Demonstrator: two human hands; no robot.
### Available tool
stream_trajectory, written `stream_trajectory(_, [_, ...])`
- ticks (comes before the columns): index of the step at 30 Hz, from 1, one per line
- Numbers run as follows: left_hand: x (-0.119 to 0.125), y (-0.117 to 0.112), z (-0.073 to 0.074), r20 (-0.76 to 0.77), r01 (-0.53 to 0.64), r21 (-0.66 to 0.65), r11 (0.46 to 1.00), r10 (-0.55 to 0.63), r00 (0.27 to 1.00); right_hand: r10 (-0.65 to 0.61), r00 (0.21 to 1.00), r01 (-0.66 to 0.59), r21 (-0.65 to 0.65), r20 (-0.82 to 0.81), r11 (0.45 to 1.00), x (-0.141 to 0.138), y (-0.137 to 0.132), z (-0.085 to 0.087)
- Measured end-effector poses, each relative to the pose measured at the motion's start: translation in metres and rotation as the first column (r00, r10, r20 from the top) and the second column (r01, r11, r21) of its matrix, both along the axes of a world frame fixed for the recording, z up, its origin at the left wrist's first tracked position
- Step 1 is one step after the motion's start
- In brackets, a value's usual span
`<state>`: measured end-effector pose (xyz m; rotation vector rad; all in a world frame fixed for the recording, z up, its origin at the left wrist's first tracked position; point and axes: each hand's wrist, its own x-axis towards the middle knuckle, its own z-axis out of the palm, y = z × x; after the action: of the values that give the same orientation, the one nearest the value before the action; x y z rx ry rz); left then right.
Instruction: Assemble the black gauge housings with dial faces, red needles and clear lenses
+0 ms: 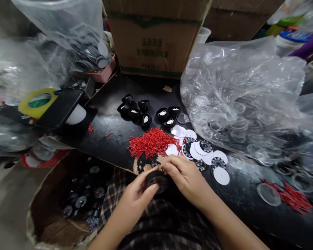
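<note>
My left hand (137, 196) is closed around a round black case (157, 180) at the table's front edge, thumb on its near side. My right hand (187, 178) is pinched at the case's far right rim; whatever its fingertips hold is hidden. Just beyond lies a heap of small red pointers (151, 143). Round dial discs (221, 176), some white side up and some with black printed faces, spread to the right of the heap. Behind it stand several black round cases (145, 120) with white parts inside, next to a clear round lens (183, 118).
A large plastic bag (240, 86) of clear rings covers the right rear. Cardboard boxes (153, 45) stand at the back. More red pointers (296, 198) lie far right. On the left are a yellow tape roll (27, 106) and, lower, a box (32, 211) of finished-looking dials.
</note>
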<state>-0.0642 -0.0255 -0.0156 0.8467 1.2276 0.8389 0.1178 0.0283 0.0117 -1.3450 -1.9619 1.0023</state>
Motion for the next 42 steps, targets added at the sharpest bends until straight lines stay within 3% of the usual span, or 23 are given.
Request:
stream_trajectory(2, [-0.039,-0.011,-0.003,-0.233,-0.187,0.028,0.982,0.188,0.954,0.01,0.999,-0.013,-0.088,-0.035,0.996,0.003,0.001,0.0])
stream_trajectory(3, [-0.056,-0.014,-0.002,-0.373,-0.268,0.111,0.957,0.29,0.881,-0.019,0.999,0.015,-0.109,-0.038,0.994,0.003,0.002,-0.001])
stream_trajectory(5, [-0.078,-0.011,0.001,-0.577,-0.274,0.317,0.908,0.414,0.704,-0.043,0.998,0.038,-0.121,-0.037,0.992,0.0,0.003,0.0])
stream_trajectory(6, [-0.082,-0.003,0.003,-0.622,-0.223,0.384,0.896,0.43,0.654,-0.018,0.999,0.013,-0.115,-0.038,0.993,-0.003,0.004,0.0])
stream_trajectory(7, [-0.081,0.008,0.005,-0.638,-0.164,0.425,0.89,0.423,0.644,0.027,0.999,-0.031,-0.104,-0.036,0.994,-0.007,0.004,0.001])
stream_trajectory(11, [-0.045,0.081,0.011,-0.578,0.007,0.472,0.882,0.303,0.757,0.138,0.99,-0.138,-0.036,-0.001,0.99,-0.013,-0.002,0.004])
stream_trajectory(15, [-0.015,0.151,0.009,-0.558,0.018,0.498,0.867,0.304,0.772,0.081,0.997,-0.082,-0.073,-0.009,0.994,-0.001,-0.009,0.002])
stream_trajectory(18, [-0.008,0.171,0.008,-0.524,0.02,0.495,0.869,0.28,0.804,0.059,0.998,-0.057,-0.098,0.016,0.994,0.006,-0.012,0.001])
stream_trajectory(20, [-0.007,0.165,0.01,-0.486,0.021,0.478,0.878,0.245,0.839,0.046,0.999,-0.045,-0.11,0.014,0.993,0.01,-0.012,0.001])
stream_trajectory(22, [-0.006,0.146,0.014,-0.395,-0.001,0.442,0.897,0.195,0.898,0.005,1.0,-0.004,-0.133,0.003,0.991,0.012,-0.012,0.002])
stream_trajectory(24, [-0.003,0.117,0.017,-0.184,-0.035,0.349,0.937,0.105,0.977,-0.046,0.999,0.047,-0.129,0.008,0.991,0.013,-0.013,0.003])
stream_trajectory(26, [0.0,0.086,0.019,-0.124,0.09,0.242,0.966,-0.062,0.99,-0.045,0.999,0.045,-0.076,0.011,0.996,0.015,-0.013,0.005])
stream_trajectory(29, [0.007,0.052,0.02,-0.104,0.279,0.152,0.948,-0.265,0.959,0.067,0.998,-0.067,-0.022,0.013,0.998,0.026,-0.01,0.005])
stream_trajectory(30, [0.008,0.046,0.02,-0.084,0.272,0.132,0.953,-0.263,0.961,0.054,0.998,-0.054,-0.016,0.033,0.998,0.033,-0.008,0.004])
stream_trajectory(32, [0.012,0.038,0.02,-0.009,0.163,0.078,0.983,-0.163,0.987,-0.11,0.981,0.107,0.031,0.159,0.994,0.054,0.0,-0.002])
stream_trajectory(34, [0.017,0.034,0.02,0.089,0.031,0.001,1.0,-0.031,0.996,-0.354,0.859,0.318,0.157,0.37,0.935,0.075,0.009,-0.011])
stream_trajectory(35, [0.02,0.033,0.019,0.139,-0.01,-0.036,0.999,0.015,0.99,-0.42,0.774,0.362,0.213,0.473,0.907,0.084,0.014,-0.016])
stream_trajectory(37, [0.028,0.031,0.017,0.244,-0.025,-0.091,0.996,0.046,0.969,-0.439,0.663,0.352,0.265,0.606,0.898,0.096,0.02,-0.024])
stream_trajectory(42, [0.043,0.029,0.01,0.444,-0.01,-0.229,0.973,0.113,0.889,-0.398,0.661,0.261,0.303,0.636,0.917,0.1,0.02,-0.031])
